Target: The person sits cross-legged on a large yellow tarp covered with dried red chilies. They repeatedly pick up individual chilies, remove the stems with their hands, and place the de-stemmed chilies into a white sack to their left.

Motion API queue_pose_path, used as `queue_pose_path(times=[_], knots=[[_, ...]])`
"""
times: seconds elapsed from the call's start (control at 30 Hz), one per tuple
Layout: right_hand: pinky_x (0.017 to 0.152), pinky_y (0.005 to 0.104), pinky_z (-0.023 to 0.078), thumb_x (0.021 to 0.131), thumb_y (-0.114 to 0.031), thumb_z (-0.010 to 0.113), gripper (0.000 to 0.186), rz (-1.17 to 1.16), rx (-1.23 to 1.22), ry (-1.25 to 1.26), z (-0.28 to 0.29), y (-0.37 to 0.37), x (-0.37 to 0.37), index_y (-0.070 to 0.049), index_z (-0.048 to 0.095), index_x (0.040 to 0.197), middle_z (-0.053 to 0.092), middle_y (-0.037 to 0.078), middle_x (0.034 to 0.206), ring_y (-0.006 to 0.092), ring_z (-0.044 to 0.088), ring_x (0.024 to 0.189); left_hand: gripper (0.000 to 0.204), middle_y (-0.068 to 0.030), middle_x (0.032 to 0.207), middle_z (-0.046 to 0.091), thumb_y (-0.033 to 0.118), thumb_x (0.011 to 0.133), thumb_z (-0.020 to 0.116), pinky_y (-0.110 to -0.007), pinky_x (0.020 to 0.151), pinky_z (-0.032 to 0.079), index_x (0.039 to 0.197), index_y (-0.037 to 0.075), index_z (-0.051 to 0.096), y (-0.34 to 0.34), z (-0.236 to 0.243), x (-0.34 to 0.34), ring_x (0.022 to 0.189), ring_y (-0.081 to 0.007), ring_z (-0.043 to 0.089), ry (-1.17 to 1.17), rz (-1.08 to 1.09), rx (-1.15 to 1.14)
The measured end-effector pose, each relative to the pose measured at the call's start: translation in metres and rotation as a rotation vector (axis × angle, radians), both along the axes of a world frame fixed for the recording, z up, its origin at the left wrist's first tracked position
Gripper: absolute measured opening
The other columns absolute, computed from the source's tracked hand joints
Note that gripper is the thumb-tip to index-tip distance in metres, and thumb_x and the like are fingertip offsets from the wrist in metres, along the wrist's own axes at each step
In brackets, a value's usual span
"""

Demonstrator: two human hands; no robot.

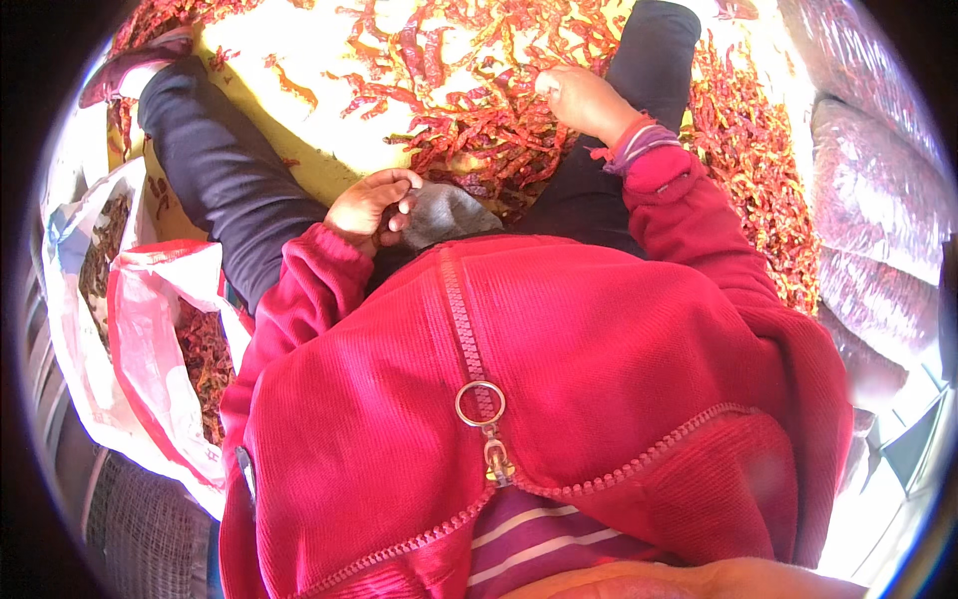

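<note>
My left hand (pixel 371 208) is above my lap, its fingers curled and the thumb close to the index finger. Whatever may be in that pinch is too small to make out. Right beside its fingertips lies a grey, rounded, cloth-like thing (pixel 451 214), partly under my red jacket. My right hand (pixel 589 102) reaches over a spread of dried red chillies (pixel 479 130) near my right knee. Its fingers are bent inward, and what they hold, if anything, is hidden. Loose chillies lie between my legs, on a yellow sheet (pixel 324 140).
White and red sacks (pixel 160 270) with dark red contents stand open at my left. More chillies (pixel 748 150) are heaped past my right leg. Filled clear plastic bags (pixel 873 180) are stacked at the far right. My dark-trousered legs (pixel 225 165) stretch out both ways.
</note>
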State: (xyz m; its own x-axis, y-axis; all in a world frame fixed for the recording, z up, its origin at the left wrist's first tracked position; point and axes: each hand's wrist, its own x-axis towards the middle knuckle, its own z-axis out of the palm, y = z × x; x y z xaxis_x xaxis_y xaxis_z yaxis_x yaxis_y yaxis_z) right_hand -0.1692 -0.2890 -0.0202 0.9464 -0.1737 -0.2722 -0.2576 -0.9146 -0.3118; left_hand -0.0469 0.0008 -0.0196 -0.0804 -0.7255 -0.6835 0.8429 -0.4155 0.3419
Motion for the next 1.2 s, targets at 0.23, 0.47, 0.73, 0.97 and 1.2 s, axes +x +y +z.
queue_pose_path(times=[0.23, 0.47, 0.73, 0.97, 1.2], knots=[[0.067, 0.0382, 0.04, 0.069, -0.01, 0.046, 0.015, -0.056, 0.066, -0.08, 0.006, -0.013, 0.004, -0.006, 0.053, 0.081, 0.053, 0.015, 0.077, 0.031, 0.051, 0.075, 0.01, 0.0022, 0.063, 0.045, 0.013, 0.08, 0.044, -0.017, 0.033, 0.022, 0.087, 0.009, 0.049, -0.001, -0.004, 0.0, 0.045, -0.0062, 0.039, -0.067, 0.056, -0.025], [0.075, 0.0369, 0.037, 0.069, -0.013, 0.051, 0.021, 0.16, -0.055, -0.014, -0.009, 0.001, 0.006, -0.009, 0.054, 0.09, 0.051, 0.012, 0.084, 0.0285, 0.048, 0.084, 0.013, 0.0024, 0.063, 0.046, 0.014, 0.079, 0.047, -0.017, 0.033, 0.025, 0.089, 0.007, 0.049, -0.003, -0.005, 0.0, 0.045, -0.0055, 0.039, -0.07, 0.037, -0.017], [0.064, 0.0308, 0.04, 0.072, -0.015, 0.053, 0.013, -0.018, 0.184, -0.151, 0.02, 0.009, -0.015, -0.004, 0.053, 0.079, 0.051, 0.01, 0.073, 0.0229, 0.05, 0.071, 0.017, 0.0031, 0.061, 0.045, 0.016, 0.08, 0.047, -0.017, 0.032, 0.024, 0.093, 0.006, 0.051, -0.003, -0.006, -0.007, 0.044, -0.0045, 0.038, -0.219, -0.038, -0.053], [0.06, 0.0266, 0.041, 0.074, -0.022, 0.053, 0.02, -0.114, 0.767, -0.125, 0.036, 0.094, -0.011, -0.002, 0.054, 0.078, 0.055, 0.007, 0.067, 0.0127, 0.051, 0.063, 0.022, 0.0031, 0.059, 0.042, 0.024, 0.083, 0.043, -0.017, 0.035, 0.023, 0.095, 0.009, 0.052, -0.019, 0.016, -0.027, 0.043, -0.0045, 0.035, -0.378, -0.04, -0.111], [0.055, 0.0264, 0.037, 0.072, -0.025, 0.054, 0.023, -0.067, 0.829, 0.063, 0.032, 0.127, 0.009, -0.002, 0.051, 0.073, 0.049, 0.007, 0.061, 0.0114, 0.044, 0.057, 0.018, 0.0041, 0.052, 0.041, 0.023, 0.082, 0.045, -0.018, 0.036, 0.023, 0.087, 0.009, 0.056, -0.019, 0.009, -0.022, 0.042, -0.0038, 0.034, -0.416, -0.024, -0.001]])
